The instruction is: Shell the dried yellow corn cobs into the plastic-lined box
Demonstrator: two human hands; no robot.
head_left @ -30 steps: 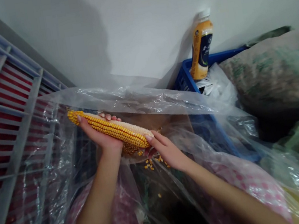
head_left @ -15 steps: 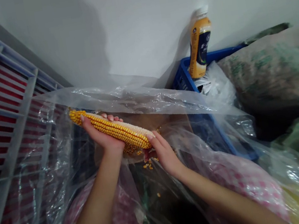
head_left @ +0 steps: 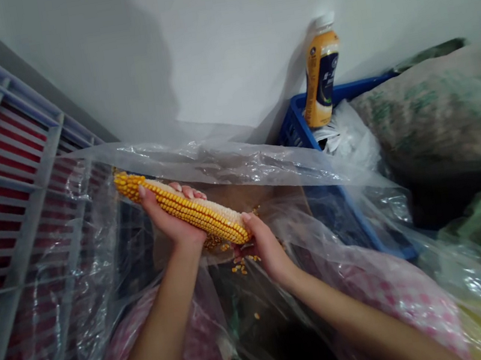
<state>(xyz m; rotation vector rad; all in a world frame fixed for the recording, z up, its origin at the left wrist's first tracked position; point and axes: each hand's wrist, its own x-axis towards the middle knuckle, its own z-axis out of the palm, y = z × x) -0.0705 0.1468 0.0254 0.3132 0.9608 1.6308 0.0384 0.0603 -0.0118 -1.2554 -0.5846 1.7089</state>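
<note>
A dried yellow corn cob (head_left: 190,211) lies slanted across my hands, and part of its length is stripped to pale bare cob. My left hand (head_left: 169,221) cradles it from below near the tip, with the fingers curling up behind it. My right hand (head_left: 266,248) grips the far end, its thumb pressed against the kernels. Loose kernels (head_left: 240,269) lie on the clear plastic sheet (head_left: 220,165) under my hands, and a few more cling beneath the cob.
A grey-white metal rack (head_left: 7,180) with red behind it stands at the left. A white wall rises ahead. A bottle of orange drink (head_left: 320,73) leans on a blue plastic crate (head_left: 300,125). Bulging sacks (head_left: 444,111) fill the right, and pink checked cloth (head_left: 391,296) lies below.
The cob has shifted slightly right and turned in my hands. My right thumb has moved onto the kernels near the cob's far end.
</note>
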